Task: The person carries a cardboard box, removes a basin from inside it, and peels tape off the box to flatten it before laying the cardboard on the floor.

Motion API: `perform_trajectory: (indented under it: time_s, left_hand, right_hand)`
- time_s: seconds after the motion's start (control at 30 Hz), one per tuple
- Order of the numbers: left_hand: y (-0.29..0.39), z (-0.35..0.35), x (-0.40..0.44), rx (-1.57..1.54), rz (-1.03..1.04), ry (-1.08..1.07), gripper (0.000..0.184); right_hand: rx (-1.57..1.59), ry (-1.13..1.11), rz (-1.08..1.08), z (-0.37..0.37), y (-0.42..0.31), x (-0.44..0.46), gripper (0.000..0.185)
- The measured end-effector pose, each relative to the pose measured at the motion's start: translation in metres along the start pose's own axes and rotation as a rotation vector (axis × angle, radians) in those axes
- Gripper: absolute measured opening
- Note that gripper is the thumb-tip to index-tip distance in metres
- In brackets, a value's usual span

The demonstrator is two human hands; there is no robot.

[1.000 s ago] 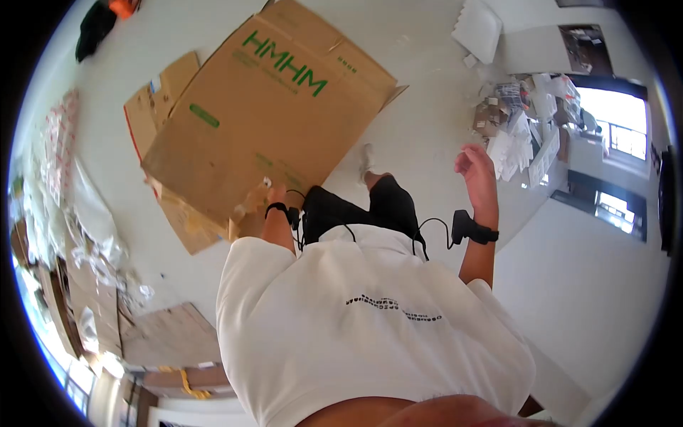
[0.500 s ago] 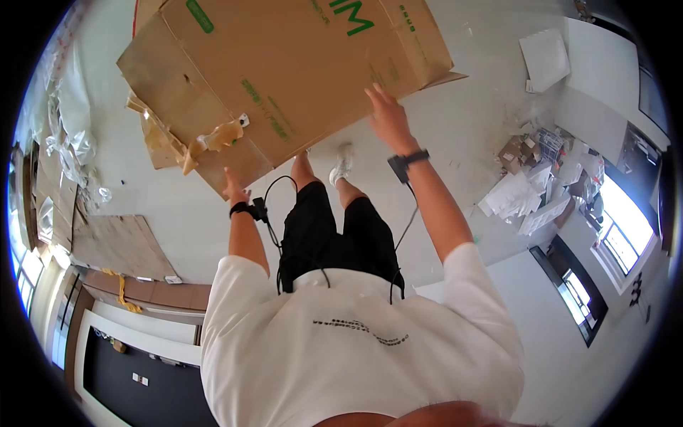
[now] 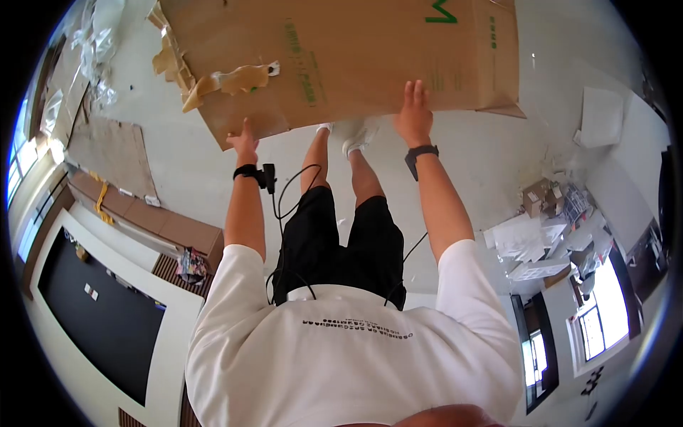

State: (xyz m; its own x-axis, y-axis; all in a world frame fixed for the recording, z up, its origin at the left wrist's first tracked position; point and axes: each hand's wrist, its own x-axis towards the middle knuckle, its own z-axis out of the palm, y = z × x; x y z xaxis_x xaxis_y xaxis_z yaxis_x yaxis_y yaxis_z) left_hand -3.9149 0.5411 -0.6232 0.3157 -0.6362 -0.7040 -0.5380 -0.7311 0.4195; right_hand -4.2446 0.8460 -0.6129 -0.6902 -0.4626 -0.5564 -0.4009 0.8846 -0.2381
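Note:
A large flattened cardboard box (image 3: 370,64) with green print spans the top of the head view, tilted in front of my legs. A torn strip of brown tape (image 3: 242,78) clings to its left part, and its left edge is ragged. My left hand (image 3: 244,144) grips the near left corner, with its thumb on the upper face and the other fingers partly hidden. At the near edge, right of the middle, my right hand (image 3: 415,117) holds the cardboard with its fingers lying over the face. The far side of the cardboard runs out of view.
On the right lies a pile of papers and small boxes (image 3: 526,235), with a white sheet (image 3: 601,116) beyond it. Flat cardboard (image 3: 114,153) and clear plastic wrap (image 3: 96,43) lie on the left floor. A cable (image 3: 288,206) hangs by my left wrist.
The cardboard has swung round to lie more level across the view and shifted right. Both hands stay on its near edge, and the room has turned in view.

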Motion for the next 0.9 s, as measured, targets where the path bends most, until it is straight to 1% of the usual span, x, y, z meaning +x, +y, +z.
perform_trajectory:
  time_s: [0.07, 0.13, 0.17, 0.23, 0.27, 0.33, 0.4, 0.43, 0.47, 0.5, 0.53, 0.57, 0.63, 0.73, 0.77, 0.83, 0.87, 0.9]
  left_hand:
    - [-0.022, 0.004, 0.012, 0.039, 0.008, 0.008, 0.106]
    - [-0.031, 0.003, -0.001, -0.04, -0.069, 0.011, 0.108]
    - [-0.024, 0.004, -0.031, -0.101, 0.029, 0.064, 0.1]
    - [-0.074, 0.002, -0.008, -0.362, 0.281, 0.23, 0.085]
    - [-0.064, -0.009, -0.039, -0.231, 0.228, 0.47, 0.073]
    - [-0.047, -0.013, -0.093, -0.43, 0.03, 0.615, 0.071]
    - [-0.061, -0.051, -0.109, -0.271, -0.049, 0.709, 0.069]
    - [-0.063, -0.058, -0.108, -0.206, -0.083, 0.742, 0.068]
    - [-0.073, -0.064, -0.095, -0.189, 0.006, 0.596, 0.065]
    - [-0.094, -0.076, -0.079, -0.156, 0.092, 0.452, 0.062]
    - [-0.095, -0.089, -0.074, -0.115, 0.179, 0.3, 0.059]
    - [-0.094, -0.098, -0.064, -0.175, 0.17, 0.143, 0.053]
    - [-0.086, -0.098, -0.043, -0.165, 0.102, 0.04, 0.05]
    - [-0.074, -0.094, -0.016, -0.111, 0.052, -0.133, 0.045]
    - [-0.074, -0.102, -0.009, -0.082, 0.039, -0.192, 0.044]
    - [-0.067, -0.127, 0.011, -0.056, -0.046, -0.396, 0.043]
    - [-0.056, -0.141, 0.021, -0.051, -0.08, -0.502, 0.042]
    - [-0.036, -0.157, 0.025, -0.064, -0.084, -0.508, 0.043]
  right_hand:
    - [-0.049, -0.055, -0.002, 0.03, 0.007, -0.006, 0.082]
    - [-0.122, -0.093, 0.007, 0.046, 0.005, -0.005, 0.085]
    - [-0.171, -0.125, 0.013, 0.046, 0.004, -0.015, 0.087]
    - [-0.139, -0.14, 0.005, 0.061, 0.024, -0.033, 0.087]
    - [-0.129, -0.145, -0.003, 0.068, 0.036, -0.049, 0.087]
    - [-0.067, -0.324, 0.094, 0.06, 0.042, -0.056, 0.084]
    - [-0.071, -0.651, 0.229, 0.085, 0.066, -0.075, 0.081]
    - [-0.132, -0.766, 0.234, 0.117, 0.09, -0.074, 0.079]
    - [-0.256, -0.747, 0.286, 0.098, 0.066, -0.09, 0.075]
    - [-0.185, -0.732, 0.268, 0.108, 0.067, -0.098, 0.069]
    - [-0.108, -0.717, 0.259, 0.111, 0.06, -0.107, 0.064]
    - [0.044, -0.705, 0.196, 0.116, 0.05, -0.112, 0.059]
    - [0.322, -0.654, 0.061, 0.115, 0.027, -0.113, 0.051]
    - [0.765, -0.542, 0.24, 0.1, -0.019, -0.119, 0.039]
    - [0.823, -0.472, 0.301, 0.093, -0.033, -0.13, 0.036]
    - [0.935, -0.322, 0.406, 0.074, -0.062, -0.154, 0.03]
    - [0.924, -0.322, 0.398, 0.073, -0.071, -0.171, 0.026]
    - [0.914, -0.318, 0.377, 0.075, -0.077, -0.182, 0.024]
